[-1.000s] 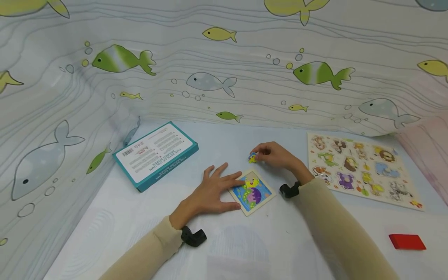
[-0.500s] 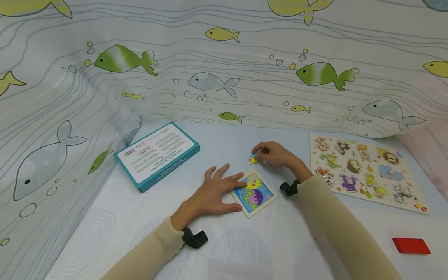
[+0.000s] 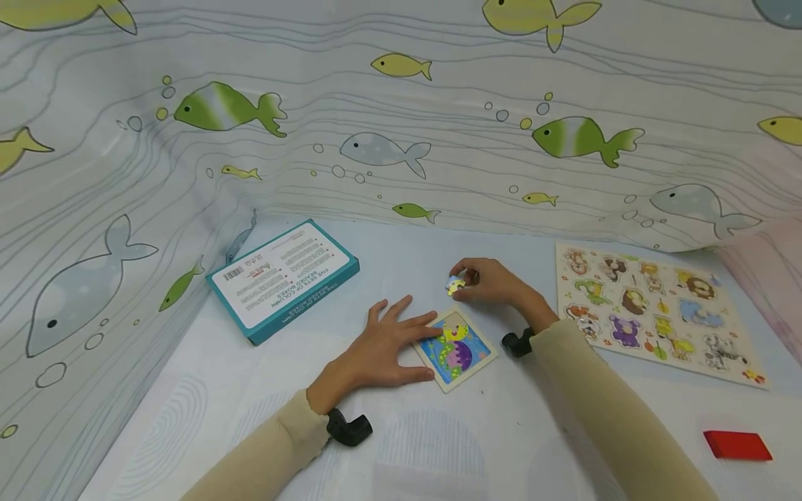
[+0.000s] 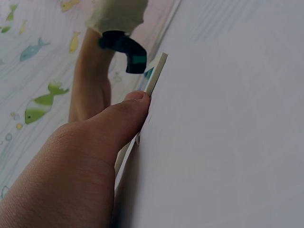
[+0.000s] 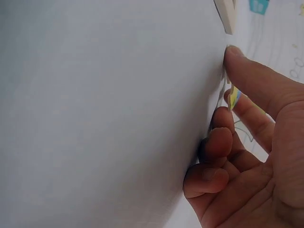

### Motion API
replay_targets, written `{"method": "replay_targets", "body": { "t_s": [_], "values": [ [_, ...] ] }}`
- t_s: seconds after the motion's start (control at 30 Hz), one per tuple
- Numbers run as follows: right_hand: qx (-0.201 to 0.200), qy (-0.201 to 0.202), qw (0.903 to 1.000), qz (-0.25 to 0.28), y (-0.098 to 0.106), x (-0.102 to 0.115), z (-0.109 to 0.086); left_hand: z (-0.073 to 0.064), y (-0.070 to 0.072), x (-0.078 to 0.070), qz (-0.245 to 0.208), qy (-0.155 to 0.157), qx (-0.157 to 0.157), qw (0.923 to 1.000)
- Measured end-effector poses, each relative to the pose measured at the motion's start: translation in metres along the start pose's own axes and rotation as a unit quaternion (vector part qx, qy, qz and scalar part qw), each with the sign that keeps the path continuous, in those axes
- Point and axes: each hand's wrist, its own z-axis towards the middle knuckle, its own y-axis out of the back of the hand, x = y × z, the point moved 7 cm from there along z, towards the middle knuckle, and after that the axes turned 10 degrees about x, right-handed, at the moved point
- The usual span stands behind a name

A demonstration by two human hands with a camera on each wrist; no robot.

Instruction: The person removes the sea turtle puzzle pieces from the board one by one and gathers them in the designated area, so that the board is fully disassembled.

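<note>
My left hand [image 3: 379,355] lies palm down with spread fingers, the index tip on a small square jigsaw puzzle [image 3: 474,371] in a pale wooden frame. Its thumb touches the frame's near-left edge, seen close in the left wrist view beside the frame edge [image 4: 156,76]. The puzzle's picture is a yellow-headed creature with a purple shell on blue; a bare corner shows at its far side. Just beyond that corner, my right hand [image 3: 495,284] pinches a small blue and yellow puzzle piece [image 3: 454,284] between thumb and index finger. In the right wrist view the piece [image 5: 232,98] is partly hidden by fingers.
A teal and white box [image 3: 282,282] lies at the back left. A wooden animal puzzle board [image 3: 601,282] lies at the right, near my right forearm. Further forward on the right is a red block [image 3: 738,445]. A fish-printed curtain [image 3: 464,97] rises behind the table.
The puzzle piece has turned in my right fingers and shows more of its face, with the thumb lower on it. My left hand stays on the puzzle.
</note>
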Motion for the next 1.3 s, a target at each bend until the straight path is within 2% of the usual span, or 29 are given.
{"method": "replay_targets", "body": {
  "t_s": [0.37,0.7,1.1,1.3],
  "values": [
    [0.001,0.009,0.9998,-0.019,0.003,0.002,0.012,-0.001,-0.003,0.001,0.002,0.005,0.005,1.0000],
    [0.002,-0.002,0.9981,-0.062,0.007,0.007,0.035,-0.001,-0.003,0.001,0.010,0.000,-0.003,0.9999],
    [-0.005,-0.036,0.9983,-0.045,0.011,0.007,0.053,0.000,-0.003,0.000,0.004,-0.002,0.000,1.0000],
    [-0.003,-0.032,0.9980,-0.054,0.012,0.009,0.057,0.000,-0.004,0.001,0.012,-0.004,-0.005,0.9999]
  ]
}}
